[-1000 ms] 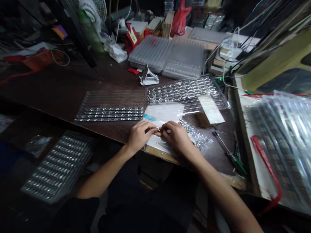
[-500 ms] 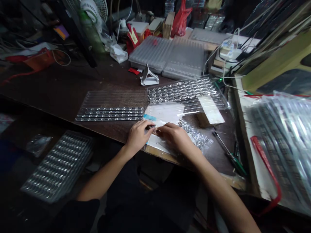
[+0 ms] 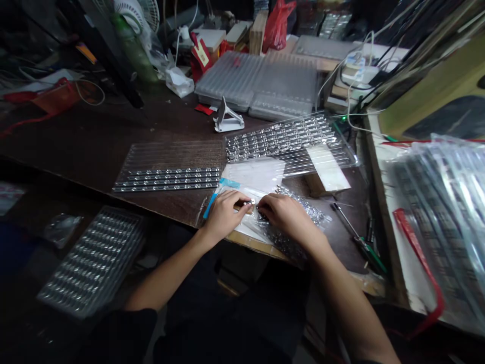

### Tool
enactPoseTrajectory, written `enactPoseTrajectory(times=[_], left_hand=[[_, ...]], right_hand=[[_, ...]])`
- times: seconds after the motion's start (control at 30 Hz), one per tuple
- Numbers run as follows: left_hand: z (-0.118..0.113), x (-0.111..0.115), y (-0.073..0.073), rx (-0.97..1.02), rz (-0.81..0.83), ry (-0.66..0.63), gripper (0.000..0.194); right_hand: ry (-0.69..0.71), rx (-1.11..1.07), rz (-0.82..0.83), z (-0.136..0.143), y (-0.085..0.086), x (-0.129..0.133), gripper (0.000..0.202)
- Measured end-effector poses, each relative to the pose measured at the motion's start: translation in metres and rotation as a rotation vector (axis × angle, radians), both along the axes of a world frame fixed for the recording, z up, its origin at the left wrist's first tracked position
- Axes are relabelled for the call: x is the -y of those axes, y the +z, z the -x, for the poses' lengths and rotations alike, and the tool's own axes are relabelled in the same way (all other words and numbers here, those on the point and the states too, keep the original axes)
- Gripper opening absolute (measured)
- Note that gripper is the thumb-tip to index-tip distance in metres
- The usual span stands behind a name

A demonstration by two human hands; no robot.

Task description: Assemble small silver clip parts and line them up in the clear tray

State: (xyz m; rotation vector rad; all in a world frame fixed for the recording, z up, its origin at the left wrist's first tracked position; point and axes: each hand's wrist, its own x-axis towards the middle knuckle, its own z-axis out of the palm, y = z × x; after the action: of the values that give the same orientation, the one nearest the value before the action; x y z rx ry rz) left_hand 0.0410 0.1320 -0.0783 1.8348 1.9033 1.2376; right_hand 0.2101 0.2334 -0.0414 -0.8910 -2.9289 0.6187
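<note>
My left hand (image 3: 226, 213) is closed in a pinch on a small shiny metal part (image 3: 249, 202), held over a white sheet (image 3: 261, 172) at the table's front edge. Just to its right, my right hand (image 3: 283, 215) has its fingertips pressed together; whatever is between them is too small to make out. Beneath and beside the right hand spreads a pile of small metal parts (image 3: 308, 210) on clear plastic. Left of the sheet lies a clear grooved tray (image 3: 162, 154) with several rows of metal parts. Behind the sheet, a second tray (image 3: 291, 167) is partly filled with similar parts.
A white block (image 3: 328, 169) props the second tray's near side. A green-handled screwdriver (image 3: 366, 247) lies at right. Stacked clear trays (image 3: 227, 81) and a white stand (image 3: 228, 119) are farther back. Filled trays (image 3: 94, 258) sit low at left; bagged trays (image 3: 443, 217) stand far right.
My hands have moved apart; the right has shifted right to the pile of small parts. The metal part now shows at my left fingertips. The view has shifted slightly.
</note>
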Motion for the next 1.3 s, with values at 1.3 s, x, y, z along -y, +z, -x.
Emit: enactPoseTrajectory(times=[1.3], left_hand=[[0.113,-0.041,0.015,-0.021,-0.039,0.108,0.018]], right_hand=[[-0.158,0.053,-0.025,0.004,0.000,-0.001,0.013]])
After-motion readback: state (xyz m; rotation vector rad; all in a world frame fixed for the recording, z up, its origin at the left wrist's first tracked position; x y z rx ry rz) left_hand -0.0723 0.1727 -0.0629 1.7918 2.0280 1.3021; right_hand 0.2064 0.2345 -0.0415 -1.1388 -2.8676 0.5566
